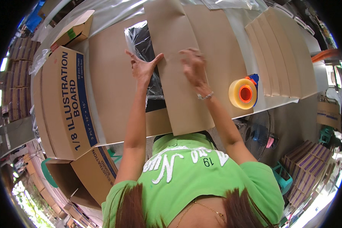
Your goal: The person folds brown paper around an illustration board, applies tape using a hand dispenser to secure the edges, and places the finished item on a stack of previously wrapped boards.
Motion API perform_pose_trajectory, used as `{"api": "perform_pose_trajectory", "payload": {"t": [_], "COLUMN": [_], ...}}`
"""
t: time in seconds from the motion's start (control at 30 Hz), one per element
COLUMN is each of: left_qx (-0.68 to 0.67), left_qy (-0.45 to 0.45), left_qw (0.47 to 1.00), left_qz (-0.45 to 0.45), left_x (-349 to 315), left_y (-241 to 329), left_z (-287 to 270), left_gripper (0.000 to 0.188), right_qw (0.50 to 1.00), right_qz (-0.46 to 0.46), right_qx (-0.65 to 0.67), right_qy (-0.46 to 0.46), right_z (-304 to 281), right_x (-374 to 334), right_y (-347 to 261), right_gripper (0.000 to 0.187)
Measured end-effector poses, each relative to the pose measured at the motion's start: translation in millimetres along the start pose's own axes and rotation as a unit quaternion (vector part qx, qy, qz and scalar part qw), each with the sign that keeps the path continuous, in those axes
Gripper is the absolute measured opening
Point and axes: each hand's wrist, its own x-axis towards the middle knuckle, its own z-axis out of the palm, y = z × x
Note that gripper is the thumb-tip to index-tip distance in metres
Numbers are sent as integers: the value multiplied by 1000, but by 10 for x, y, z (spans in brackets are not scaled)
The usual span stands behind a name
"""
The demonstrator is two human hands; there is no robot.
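A long brown cardboard flap [184, 95] lies folded over on the worktable, partly covering black sheets or packs [154, 105] in clear plastic wrap [138, 36]. My left hand [141, 69] rests over the wrapped black material, fingers spread, its thumb at the flap's left edge. Above the flap is my right hand [195, 70], with a bracelet on the wrist. Its fingers look curled but are smeared by motion, so whether they hold anything is unclear. Right of that hand, a roll of clear tape [235, 95] with an orange core sits in a blue and orange dispenser.
Stacked cardboard pieces [288, 57] lie at the table's right. A printed cardboard box [59, 106] stands on the left, with an open box [91, 176] below it. A fan [258, 135] is beyond the front edge. Bundled cardboard [307, 167] is stacked at lower right.
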Motion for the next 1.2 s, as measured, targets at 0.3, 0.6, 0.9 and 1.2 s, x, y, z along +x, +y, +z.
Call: {"api": "perform_pose_trajectory", "payload": {"t": [0.3,0.6,0.9,1.2], "left_qx": [23,7,-7,19], "left_qy": [-27,-42,-39,-32], "left_qw": [999,998,999,998], "left_qz": [-40,-50,28,-48], "left_x": [81,89,183,37], "left_y": [88,-15,155,-202], "left_z": [10,71,88,-64], "left_gripper": [129,139,140,140], "right_qw": [919,931,994,980], "right_qz": [284,215,-109,-2], "right_qx": [241,241,29,154], "right_qy": [-127,-170,-17,-129], "right_z": [-186,-602,892,357], "right_x": [39,-919,1619,226], "right_y": [571,336,1707,855], "right_gripper": [54,46,40,54]}}
